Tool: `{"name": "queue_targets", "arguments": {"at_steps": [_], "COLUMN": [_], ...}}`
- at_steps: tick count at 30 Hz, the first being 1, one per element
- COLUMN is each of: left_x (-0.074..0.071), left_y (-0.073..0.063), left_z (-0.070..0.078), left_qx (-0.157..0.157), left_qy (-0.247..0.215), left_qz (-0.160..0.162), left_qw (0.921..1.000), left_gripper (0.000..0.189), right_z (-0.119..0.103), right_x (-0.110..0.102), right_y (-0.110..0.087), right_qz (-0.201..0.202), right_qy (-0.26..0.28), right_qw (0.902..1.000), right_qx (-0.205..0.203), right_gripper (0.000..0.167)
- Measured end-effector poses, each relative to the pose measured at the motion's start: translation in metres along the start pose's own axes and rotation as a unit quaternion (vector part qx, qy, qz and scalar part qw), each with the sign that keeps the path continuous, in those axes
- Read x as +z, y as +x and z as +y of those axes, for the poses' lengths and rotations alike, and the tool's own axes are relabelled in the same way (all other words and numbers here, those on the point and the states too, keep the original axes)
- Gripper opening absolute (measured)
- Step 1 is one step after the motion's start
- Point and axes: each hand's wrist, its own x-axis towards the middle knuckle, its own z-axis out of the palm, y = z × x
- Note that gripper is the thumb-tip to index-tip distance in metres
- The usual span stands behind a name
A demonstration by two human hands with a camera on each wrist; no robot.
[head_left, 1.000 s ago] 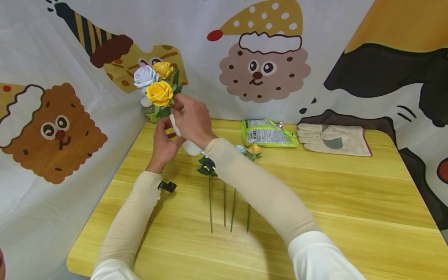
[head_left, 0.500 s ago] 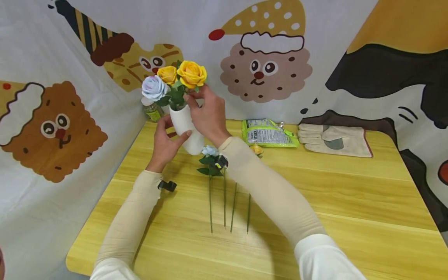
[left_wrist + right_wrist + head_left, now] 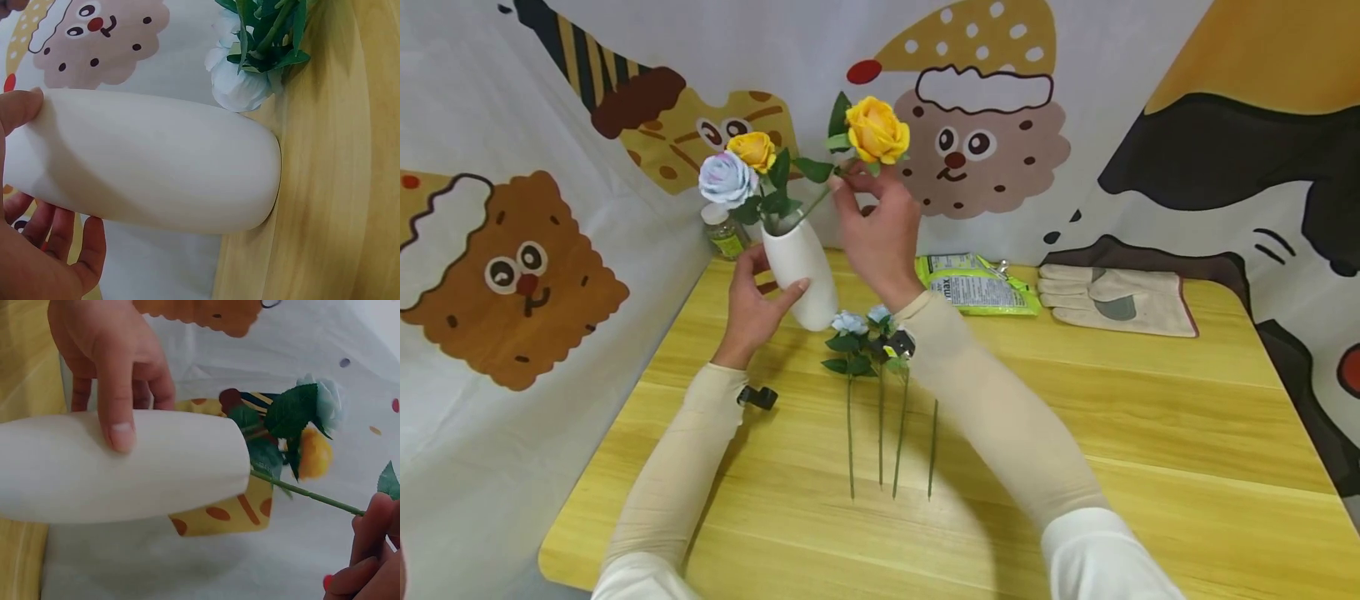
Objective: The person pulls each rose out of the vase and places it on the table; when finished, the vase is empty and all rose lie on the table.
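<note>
My left hand (image 3: pixel 756 310) grips the white vase (image 3: pixel 805 271) round its side, thumb across the front. In the left wrist view the base of the vase (image 3: pixel 187 162) meets the wooden tabletop. A pale blue-lilac rose (image 3: pixel 727 178) and a smaller yellow rose (image 3: pixel 752 151) stand in the vase, leaning left. Up and right of the mouth, my right hand (image 3: pixel 880 233) pinches the stem of a large yellow rose (image 3: pixel 877 131) below its bloom. That stem (image 3: pixel 312 495) slants into the vase's mouth in the right wrist view.
Several stemmed roses lie on the table (image 3: pixel 737 517), among them a pale blue rose (image 3: pixel 848 323); my right forearm hides part of them. Behind are a small lidded jar (image 3: pixel 724 235), a green packet (image 3: pixel 977 287) and a work glove (image 3: pixel 1116 300). A printed cloth (image 3: pixel 827 50) hangs behind.
My right hand has moved right with the large yellow rose, drawing its bloom away from the other two. The vase's mouth has come into sight. My left hand stays on the vase.
</note>
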Motion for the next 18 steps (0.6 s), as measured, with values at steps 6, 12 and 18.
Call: {"name": "queue_targets", "arguments": {"at_steps": [6, 12, 18], "left_x": [0.001, 0.002, 0.003], "left_y": [0.0, -0.004, -0.007], "left_z": [0.0, 0.014, 0.025], "left_qx": [-0.005, -0.002, -0.005], "left_qy": [0.0, -0.011, 0.007], "left_qz": [0.001, 0.001, -0.003], "left_qw": [1.0, 0.9999, 1.0], "left_gripper": [0.078, 0.074, 0.073], "right_z": [0.004, 0.013, 0.026], "right_x": [-0.016, -0.029, -0.041], "right_y": [-0.001, -0.005, -0.006], "right_qz": [0.053, 0.093, 0.124], "right_qy": [0.041, 0.086, 0.112], "right_qw": [0.9977, 0.9917, 0.9852], "right_qx": [0.011, 0.019, 0.039], "right_gripper": [0.02, 0.015, 0.009]}}
